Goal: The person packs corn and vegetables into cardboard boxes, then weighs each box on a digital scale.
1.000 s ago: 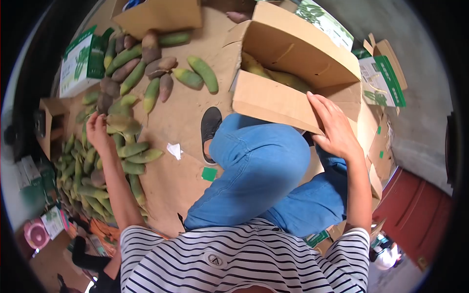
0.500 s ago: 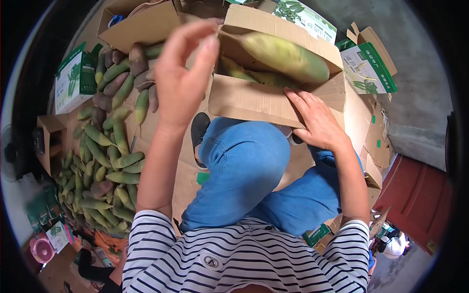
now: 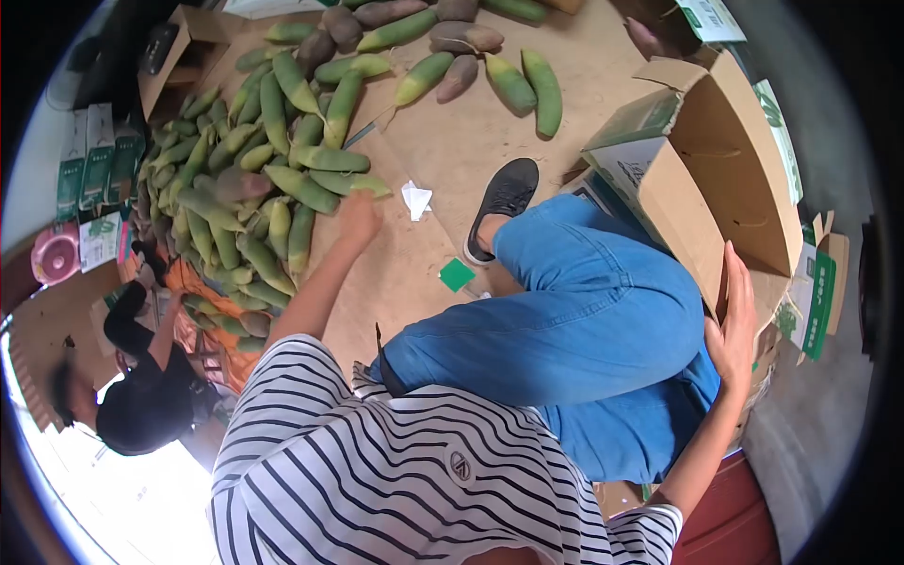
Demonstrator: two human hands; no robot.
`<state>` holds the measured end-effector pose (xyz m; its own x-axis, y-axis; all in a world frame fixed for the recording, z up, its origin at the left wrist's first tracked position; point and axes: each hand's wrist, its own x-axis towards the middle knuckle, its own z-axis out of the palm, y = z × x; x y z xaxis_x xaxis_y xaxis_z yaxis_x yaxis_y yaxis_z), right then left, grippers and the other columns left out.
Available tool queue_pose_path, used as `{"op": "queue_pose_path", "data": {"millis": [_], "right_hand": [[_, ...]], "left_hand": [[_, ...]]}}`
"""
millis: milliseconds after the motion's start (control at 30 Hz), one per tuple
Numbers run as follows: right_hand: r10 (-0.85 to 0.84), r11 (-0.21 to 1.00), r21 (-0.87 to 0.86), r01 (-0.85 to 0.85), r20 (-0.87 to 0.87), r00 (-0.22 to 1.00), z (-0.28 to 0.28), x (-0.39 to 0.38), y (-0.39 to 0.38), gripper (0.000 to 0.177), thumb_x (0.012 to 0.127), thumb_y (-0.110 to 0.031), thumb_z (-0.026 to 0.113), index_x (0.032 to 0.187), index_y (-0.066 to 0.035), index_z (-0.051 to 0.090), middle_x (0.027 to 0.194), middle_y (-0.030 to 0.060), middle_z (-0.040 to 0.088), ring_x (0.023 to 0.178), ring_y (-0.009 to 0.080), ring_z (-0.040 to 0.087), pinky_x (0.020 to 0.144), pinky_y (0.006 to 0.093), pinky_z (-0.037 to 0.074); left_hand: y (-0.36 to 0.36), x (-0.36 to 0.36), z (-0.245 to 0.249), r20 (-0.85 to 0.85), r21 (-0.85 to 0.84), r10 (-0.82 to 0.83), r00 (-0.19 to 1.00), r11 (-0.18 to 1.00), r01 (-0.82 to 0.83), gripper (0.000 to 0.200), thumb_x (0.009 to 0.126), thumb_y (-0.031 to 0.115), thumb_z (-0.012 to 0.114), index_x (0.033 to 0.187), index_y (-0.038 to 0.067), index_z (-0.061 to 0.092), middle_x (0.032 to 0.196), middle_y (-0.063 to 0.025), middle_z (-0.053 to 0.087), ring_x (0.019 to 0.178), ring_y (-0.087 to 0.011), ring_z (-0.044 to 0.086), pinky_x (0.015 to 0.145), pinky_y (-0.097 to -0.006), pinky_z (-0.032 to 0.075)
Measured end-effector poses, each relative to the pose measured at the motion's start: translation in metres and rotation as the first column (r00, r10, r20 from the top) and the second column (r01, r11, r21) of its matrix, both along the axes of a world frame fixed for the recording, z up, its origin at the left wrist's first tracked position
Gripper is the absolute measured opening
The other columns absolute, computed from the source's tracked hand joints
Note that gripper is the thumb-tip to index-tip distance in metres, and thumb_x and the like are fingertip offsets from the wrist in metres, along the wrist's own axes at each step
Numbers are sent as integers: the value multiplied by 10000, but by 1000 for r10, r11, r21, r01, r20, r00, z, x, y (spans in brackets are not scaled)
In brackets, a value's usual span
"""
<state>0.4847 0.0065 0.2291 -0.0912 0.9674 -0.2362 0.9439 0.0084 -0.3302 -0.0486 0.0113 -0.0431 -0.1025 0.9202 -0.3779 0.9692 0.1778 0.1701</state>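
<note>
My left hand [image 3: 360, 220] is at the right edge of a pile of green radishes [image 3: 273, 221], over the near end of one green radish [image 3: 350, 183]. Its fingers are blurred and partly hidden, so I cannot tell whether they grip it. On the right, my right hand [image 3: 734, 330] holds the near edge of an open cardboard box [image 3: 683, 202], fingers straight along the side and thumb at the flap. The box stands tilted in this view beside my knee, and its bottom is hidden behind the flap.
Purple-brown radishes [image 3: 466, 38] lie among green ones at the back. A white paper scrap [image 3: 416, 201] and a green square [image 3: 457, 275] are on the cardboard floor. Printed cartons [image 3: 817, 287] stand at right. Another person [image 3: 151, 405] sits at lower left near a pink basin [image 3: 56, 252].
My view has turned left toward the pile. My left hand has moved from above the box down to the radishes, while my right hand stays on the box. The radish in the box is hidden now.
</note>
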Motion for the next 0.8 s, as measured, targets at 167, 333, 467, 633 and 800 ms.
{"op": "queue_pose_path", "data": {"millis": [167, 333, 467, 633, 800], "right_hand": [[-8, 1000, 14, 8, -12, 1000, -6, -1, 0, 872, 553, -15, 460, 1415, -62, 340, 1372, 199, 413, 1304, 369, 357, 1112, 424, 244], [-11, 999, 31, 11, -19, 1000, -8, -5, 2, 865, 559, -9, 451, 1415, -50, 339, 1361, 206, 420, 1287, 372, 377, 1096, 414, 263], [-17, 999, 39, 19, -38, 999, -11, -5, 2, 866, 560, -16, 457, 1417, -42, 338, 1347, 218, 425, 1265, 377, 399, 1079, 412, 284], [-21, 999, 36, 21, 5, 1000, -12, -6, 4, 869, 561, -27, 462, 1420, -29, 330, 1337, 224, 431, 1262, 380, 401, 1074, 422, 289], [-21, 999, 29, 21, -3, 1000, -16, -4, 3, 826, 630, -112, 526, 1425, -29, 319, 1375, 211, 413, 1286, 370, 387, 1078, 431, 286]], "left_hand": [[14, -56, -34, -416, 157, -268, 869, 920, 359, 411, 802, 106, 573, 1208, 80, 513, 1326, -187, 446, 1224, -361, 418, 988, -497, 351], [48, -52, -41, -454, -176, -608, 651, 778, 603, 408, 836, 121, 547, 1239, 120, 490, 1437, -174, 316, 1327, -354, 296, 1036, -568, 267], [74, -44, -38, -436, -454, -737, 517, 676, 581, 417, 824, 147, 590, 1234, 161, 511, 1440, -181, 304, 1319, -391, 291, 1029, -601, 256], [86, -54, -80, -381, -386, -703, 601, 711, 587, 277, 848, 216, 562, 1104, 139, 634, 1318, -203, 439, 1241, -442, 363, 980, -665, 256], [106, -26, -65, -292, -301, -646, 705, 762, 573, 613, 573, 281, 816, 1134, 189, 587, 1137, -164, 489, 1123, -352, 435, 919, -505, 341]]}}
